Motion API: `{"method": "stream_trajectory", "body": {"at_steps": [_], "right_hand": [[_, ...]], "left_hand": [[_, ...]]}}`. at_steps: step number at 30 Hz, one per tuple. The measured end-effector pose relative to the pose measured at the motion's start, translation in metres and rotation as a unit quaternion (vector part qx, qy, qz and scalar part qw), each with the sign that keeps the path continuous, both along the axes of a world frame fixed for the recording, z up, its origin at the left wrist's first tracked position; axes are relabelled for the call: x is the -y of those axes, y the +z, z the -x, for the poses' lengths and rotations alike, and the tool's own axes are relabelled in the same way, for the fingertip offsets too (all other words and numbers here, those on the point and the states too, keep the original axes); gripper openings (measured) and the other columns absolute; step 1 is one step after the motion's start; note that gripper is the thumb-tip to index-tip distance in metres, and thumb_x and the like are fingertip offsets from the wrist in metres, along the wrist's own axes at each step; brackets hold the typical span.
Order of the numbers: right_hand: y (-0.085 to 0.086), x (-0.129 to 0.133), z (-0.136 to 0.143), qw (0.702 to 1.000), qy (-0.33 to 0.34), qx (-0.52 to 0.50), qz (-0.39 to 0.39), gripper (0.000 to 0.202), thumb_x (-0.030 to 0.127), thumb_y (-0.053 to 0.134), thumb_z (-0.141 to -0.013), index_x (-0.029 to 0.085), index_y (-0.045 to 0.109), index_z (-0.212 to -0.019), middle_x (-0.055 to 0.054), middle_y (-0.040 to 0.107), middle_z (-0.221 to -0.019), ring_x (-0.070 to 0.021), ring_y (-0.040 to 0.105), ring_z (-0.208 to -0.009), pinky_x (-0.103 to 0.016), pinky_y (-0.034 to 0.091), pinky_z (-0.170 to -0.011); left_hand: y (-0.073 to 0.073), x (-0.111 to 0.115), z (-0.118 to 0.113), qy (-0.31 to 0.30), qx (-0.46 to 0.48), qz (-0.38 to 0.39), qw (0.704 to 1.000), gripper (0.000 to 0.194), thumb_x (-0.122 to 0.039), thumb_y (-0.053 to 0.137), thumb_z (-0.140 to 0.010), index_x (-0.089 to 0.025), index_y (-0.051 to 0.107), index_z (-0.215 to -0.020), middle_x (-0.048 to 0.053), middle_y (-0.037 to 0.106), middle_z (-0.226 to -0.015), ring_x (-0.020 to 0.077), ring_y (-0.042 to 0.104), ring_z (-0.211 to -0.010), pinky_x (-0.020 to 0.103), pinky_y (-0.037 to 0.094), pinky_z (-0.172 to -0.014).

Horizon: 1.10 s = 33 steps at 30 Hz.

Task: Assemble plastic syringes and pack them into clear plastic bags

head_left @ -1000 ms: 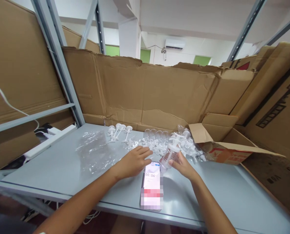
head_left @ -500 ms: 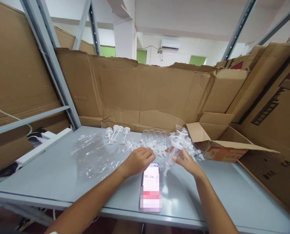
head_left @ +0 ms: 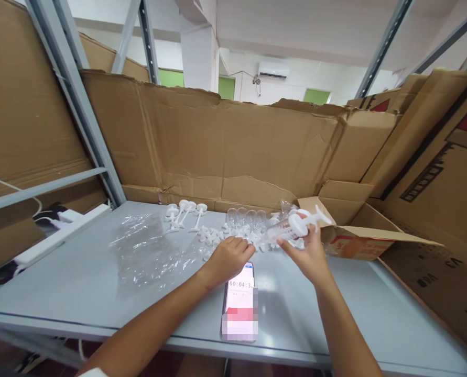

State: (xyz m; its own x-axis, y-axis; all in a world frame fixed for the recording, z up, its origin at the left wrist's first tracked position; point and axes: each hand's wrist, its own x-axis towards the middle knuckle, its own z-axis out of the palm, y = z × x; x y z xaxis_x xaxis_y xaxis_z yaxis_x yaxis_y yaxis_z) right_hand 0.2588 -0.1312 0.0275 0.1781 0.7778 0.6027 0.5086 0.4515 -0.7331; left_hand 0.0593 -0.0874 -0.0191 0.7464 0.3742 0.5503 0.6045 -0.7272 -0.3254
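My right hand (head_left: 312, 257) is closed around a large clear syringe (head_left: 281, 231) with a white plunger. The syringe lies tilted, its plunger end up to the right and its barrel pointing left toward my other hand. My left hand (head_left: 230, 257) is curled with fingers pressed together; whatever it may hold is hidden. Just beyond it spreads a heap of small white plastic parts (head_left: 212, 235). Several clear barrels (head_left: 251, 217) stand behind the heap. To their left are several white plungers (head_left: 196, 215).
A phone (head_left: 240, 298) showing a timer lies in front of my left hand. Crumpled clear plastic bags (head_left: 147, 256) cover the table's left part. An open cardboard box (head_left: 359, 245) stands at the right, and a cardboard wall (head_left: 233, 141) closes off the back.
The syringe has swung from steeply tilted, tip toward me, to nearly level with its plunger end to the right. My right hand has turned and risen with it. The left hand stays closed.
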Motion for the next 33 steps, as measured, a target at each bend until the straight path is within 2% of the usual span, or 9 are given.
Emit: {"method": "stream_trajectory", "body": {"at_steps": [6,10,14,17,19,22,27,30,33], "right_hand": [[-0.007,-0.008,0.02,0.994,0.009,0.106,0.027,0.06,0.037,0.067,-0.065,0.024,0.041,-0.118,-0.006,0.05,-0.1,-0.0221,0.048,-0.087,-0.036,0.04,-0.075],[-0.012,-0.013,0.025,0.993,0.014,0.101,0.052,0.057,0.035,0.068,-0.064,0.022,0.042,-0.114,-0.005,0.051,-0.097,-0.0225,0.049,-0.088,-0.037,0.04,-0.076],[-0.013,-0.015,0.025,0.99,0.042,0.113,0.078,0.056,0.035,0.068,-0.064,0.021,0.044,-0.113,-0.006,0.054,-0.1,-0.024,0.049,-0.092,-0.036,0.04,-0.077],[-0.009,-0.013,0.022,0.988,0.062,0.109,0.086,0.039,0.038,0.06,-0.072,0.021,0.053,-0.107,-0.006,0.057,-0.097,-0.0234,0.05,-0.09,-0.035,0.039,-0.076],[-0.007,-0.011,0.021,0.989,0.077,0.09,0.089,0.031,0.037,0.056,-0.075,0.022,0.057,-0.102,-0.005,0.058,-0.096,-0.0222,0.052,-0.089,-0.033,0.039,-0.072],[-0.008,-0.011,0.019,0.989,0.105,0.018,0.106,0.026,0.032,0.06,-0.072,0.022,0.055,-0.096,-0.003,0.057,-0.091,-0.0174,0.054,-0.076,-0.028,0.04,-0.062],[-0.013,-0.013,0.023,0.969,0.144,-0.158,0.125,0.043,0.031,0.067,-0.066,0.026,0.037,-0.096,0.002,0.055,-0.082,-0.0107,0.054,-0.056,-0.026,0.045,-0.055],[-0.013,-0.012,0.024,0.966,0.139,-0.178,0.128,0.048,0.033,0.069,-0.064,0.027,0.034,-0.097,0.004,0.053,-0.077,-0.0109,0.055,-0.055,-0.028,0.047,-0.057],[-0.01,-0.009,0.023,0.957,0.171,-0.171,0.159,0.051,0.036,0.068,-0.066,0.028,0.035,-0.104,0.002,0.055,-0.08,-0.0139,0.059,-0.061,-0.031,0.048,-0.061]], "left_hand": [[-0.008,-0.001,-0.002,-0.019,0.125,0.044,0.991,0.024,-0.004,0.044,-0.068,-0.015,0.053,-0.088,0.012,0.059,-0.112,0.0225,0.057,-0.096,0.034,0.046,-0.078],[-0.015,-0.004,0.001,-0.03,0.211,0.094,0.973,0.026,-0.002,0.042,-0.067,-0.016,0.052,-0.087,0.011,0.062,-0.108,0.0209,0.058,-0.099,0.033,0.046,-0.079],[-0.017,-0.006,0.005,-0.027,0.267,0.117,0.956,0.025,-0.002,0.041,-0.068,-0.016,0.051,-0.085,0.01,0.062,-0.107,0.0188,0.06,-0.089,0.033,0.047,-0.076],[-0.018,-0.007,0.007,-0.025,0.282,0.114,0.952,0.026,-0.002,0.041,-0.067,-0.017,0.051,-0.086,0.009,0.062,-0.107,0.0187,0.061,-0.086,0.033,0.047,-0.075],[-0.018,-0.007,0.008,-0.025,0.288,0.109,0.951,0.026,-0.001,0.04,-0.067,-0.017,0.051,-0.084,0.009,0.062,-0.107,0.019,0.06,-0.089,0.033,0.047,-0.075],[-0.02,-0.008,0.008,-0.03,0.291,0.095,0.952,0.025,0.0,0.04,-0.066,-0.017,0.051,-0.08,0.009,0.063,-0.105,0.0194,0.06,-0.092,0.033,0.047,-0.075],[-0.02,-0.007,0.008,-0.051,0.296,0.087,0.95,0.026,0.0,0.039,-0.068,-0.017,0.052,-0.083,0.009,0.064,-0.102,0.0187,0.06,-0.094,0.033,0.047,-0.076],[-0.02,-0.005,0.008,-0.064,0.301,0.088,0.947,0.024,-0.002,0.041,-0.07,-0.017,0.052,-0.085,0.009,0.064,-0.102,0.0189,0.058,-0.097,0.033,0.047,-0.079],[-0.02,-0.005,0.009,-0.069,0.302,0.083,0.947,0.021,-0.005,0.042,-0.073,-0.017,0.052,-0.086,0.009,0.064,-0.103,0.019,0.058,-0.098,0.034,0.047,-0.081]]}}
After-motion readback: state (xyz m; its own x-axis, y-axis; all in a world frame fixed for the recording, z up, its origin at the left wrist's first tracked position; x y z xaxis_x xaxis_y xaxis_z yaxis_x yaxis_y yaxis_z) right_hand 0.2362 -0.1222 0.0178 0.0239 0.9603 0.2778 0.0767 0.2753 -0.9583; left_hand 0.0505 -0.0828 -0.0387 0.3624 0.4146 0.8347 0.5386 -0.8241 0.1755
